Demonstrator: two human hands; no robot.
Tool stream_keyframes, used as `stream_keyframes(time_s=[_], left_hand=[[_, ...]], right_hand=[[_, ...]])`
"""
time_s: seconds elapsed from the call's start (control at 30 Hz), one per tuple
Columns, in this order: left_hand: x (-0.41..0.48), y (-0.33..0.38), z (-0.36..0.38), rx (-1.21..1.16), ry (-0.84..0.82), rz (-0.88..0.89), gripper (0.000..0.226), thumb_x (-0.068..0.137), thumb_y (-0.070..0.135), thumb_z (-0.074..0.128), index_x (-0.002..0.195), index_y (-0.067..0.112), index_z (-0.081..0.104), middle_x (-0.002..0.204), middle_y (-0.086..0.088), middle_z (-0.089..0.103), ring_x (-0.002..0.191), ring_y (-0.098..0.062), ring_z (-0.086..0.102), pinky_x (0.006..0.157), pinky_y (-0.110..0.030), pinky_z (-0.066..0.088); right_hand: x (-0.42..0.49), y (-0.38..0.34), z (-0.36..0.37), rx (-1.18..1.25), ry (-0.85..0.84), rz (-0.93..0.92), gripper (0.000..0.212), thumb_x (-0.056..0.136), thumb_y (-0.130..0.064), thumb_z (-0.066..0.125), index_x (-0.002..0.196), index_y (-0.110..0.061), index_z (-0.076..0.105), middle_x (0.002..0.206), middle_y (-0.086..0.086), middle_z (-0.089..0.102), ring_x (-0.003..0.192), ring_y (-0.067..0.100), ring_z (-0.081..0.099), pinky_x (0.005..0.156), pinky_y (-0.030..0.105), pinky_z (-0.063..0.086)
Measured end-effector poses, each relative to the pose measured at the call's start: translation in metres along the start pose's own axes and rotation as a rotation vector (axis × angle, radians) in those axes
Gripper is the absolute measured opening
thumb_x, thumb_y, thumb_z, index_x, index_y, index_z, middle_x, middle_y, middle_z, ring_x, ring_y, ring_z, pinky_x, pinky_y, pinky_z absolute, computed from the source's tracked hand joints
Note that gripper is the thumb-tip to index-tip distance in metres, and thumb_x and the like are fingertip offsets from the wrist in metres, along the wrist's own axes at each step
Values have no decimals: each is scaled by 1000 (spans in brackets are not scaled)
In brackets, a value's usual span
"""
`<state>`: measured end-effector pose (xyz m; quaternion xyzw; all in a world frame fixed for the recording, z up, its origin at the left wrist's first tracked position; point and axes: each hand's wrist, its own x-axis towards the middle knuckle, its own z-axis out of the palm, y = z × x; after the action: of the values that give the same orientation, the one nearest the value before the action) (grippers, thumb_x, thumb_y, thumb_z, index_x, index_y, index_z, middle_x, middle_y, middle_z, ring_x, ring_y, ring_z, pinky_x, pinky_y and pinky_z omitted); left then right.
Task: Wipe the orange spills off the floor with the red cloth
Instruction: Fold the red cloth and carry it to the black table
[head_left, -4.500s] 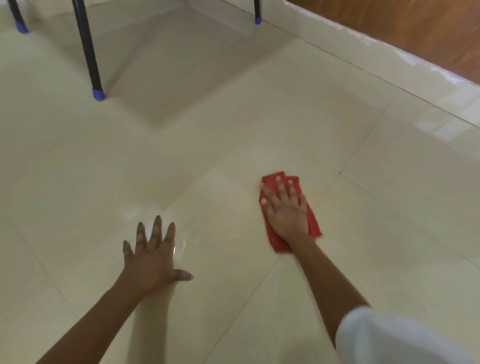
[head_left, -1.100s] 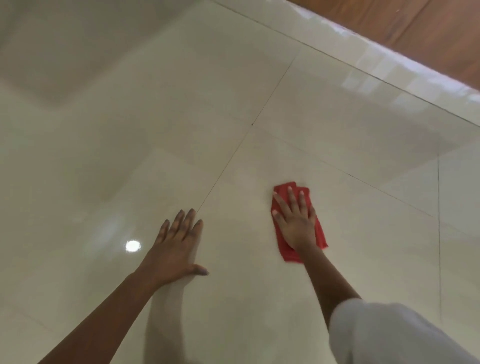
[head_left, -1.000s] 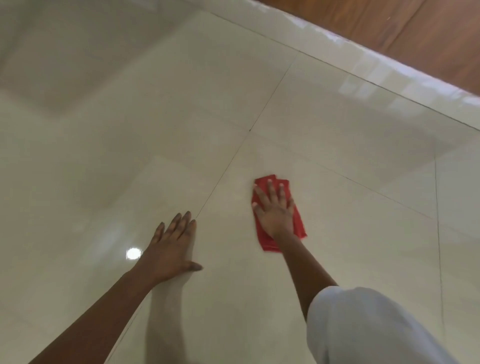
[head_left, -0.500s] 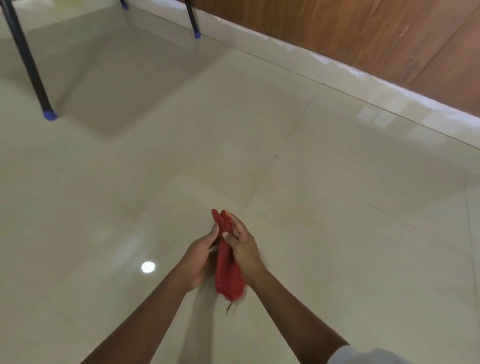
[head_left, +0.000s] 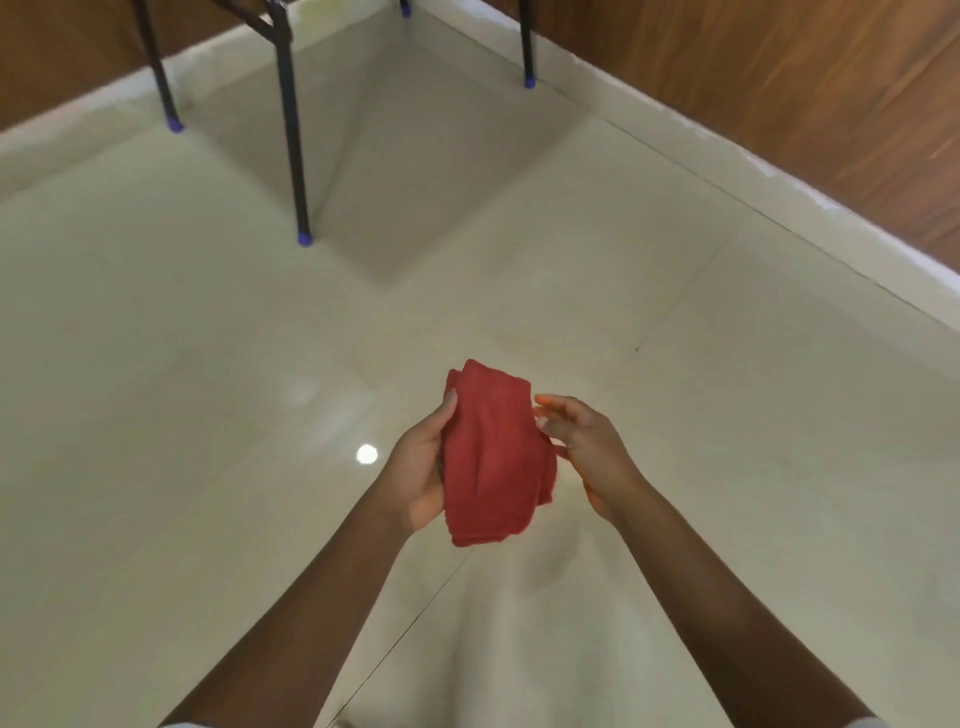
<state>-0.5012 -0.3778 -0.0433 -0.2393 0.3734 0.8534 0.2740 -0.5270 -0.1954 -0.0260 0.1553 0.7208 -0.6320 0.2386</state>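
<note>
1. Lower middle of the frame: a folded, soft-napped red cloth (head_left: 493, 452), several layers thick, creased lengthwise, plain red all over, raised clear of the floor.
2. Gripped along its left edge by the left hand (head_left: 421, 467), with the thumb laid over the upper left corner and the palm and fingers cupped beneath.
3. Met at its right edge by the right hand (head_left: 587, 447), fingers half curled and touching a fold. Cannot tell whether pinching it or only resting against it.
4. Below and all round: glossy cream tiled floor (head_left: 727, 415) with thin dark joints, and a round white glint of light (head_left: 367, 453) just left of the left hand.
5. Upper left: thin black metal legs (head_left: 291, 130) ending in blue caps (head_left: 304, 239), standing on the floor.
6. Upper right: brown wood-panelled wall (head_left: 779, 78) above a pale skirting (head_left: 727, 171).
</note>
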Motion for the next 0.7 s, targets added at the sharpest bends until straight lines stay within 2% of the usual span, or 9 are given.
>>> stream_keyframes(time_s=[0.1,0.17,0.27,0.33,0.4,0.47,0.53,0.6,0.7], left_hand=[[-56,46,40,14,6,22,46,87,49,55,116,15,66,124,-10,64,114,-24,61,82,-33,56],[-95,79,67,49,-3,33,45,88,51,53,116,18,66,123,-7,65,114,-23,61,81,-33,56],[-160,129,115,55,-9,75,46,89,52,52,119,20,64,125,-7,64,114,-24,61,80,-36,56],[-195,157,144,44,52,113,42,89,48,54,117,19,65,119,-3,68,106,-20,66,75,-35,57],[-230,182,172,62,202,181,37,89,43,55,115,18,66,101,6,73,89,-13,71,68,-33,55],[-264,203,200,66,287,245,31,90,39,54,111,19,65,95,6,71,85,-16,70,68,-37,54],[-290,222,223,32,304,275,25,92,36,51,108,20,64,97,4,67,88,-19,66,70,-38,53],[-311,236,244,17,310,300,21,93,33,50,104,21,64,100,3,65,92,-20,64,75,-38,51],[-343,262,271,103,365,420,24,91,31,53,114,25,55,120,7,56,117,-19,49,90,-39,39]], right_hand=[[-42,-63,4,20,-44,90,20,92,-23,57,107,-12,64,100,0,68,87,11,63,75,24,48],[-71,-111,6,59,-57,81,16,90,-24,61,95,-10,66,90,1,68,80,14,63,74,25,48],[-122,-191,7,83,-5,-1,8,85,-15,66,81,-10,63,90,6,66,83,18,61,78,30,48],[-152,-238,8,122,27,-72,10,83,-10,67,75,-10,62,82,6,64,78,19,59,77,32,49],[-186,-289,9,143,26,-156,13,83,-10,67,71,-13,60,69,-3,60,64,14,54,60,30,46],[-217,-338,10,102,-14,-269,16,84,-12,65,71,-17,59,59,-13,55,54,7,49,48,23,40],[-239,-381,12,5,-57,-404,18,86,-9,64,72,-18,58,61,-14,55,57,2,50,53,16,41],[-260,-419,15,-104,-98,-509,17,86,-7,63,74,-16,57,69,-7,57,64,2,52,61,14,42],[-290,-482,19,-258,-175,-637,13,86,-7,63,77,-14,58,73,0,58,68,8,52,63,17,42]])
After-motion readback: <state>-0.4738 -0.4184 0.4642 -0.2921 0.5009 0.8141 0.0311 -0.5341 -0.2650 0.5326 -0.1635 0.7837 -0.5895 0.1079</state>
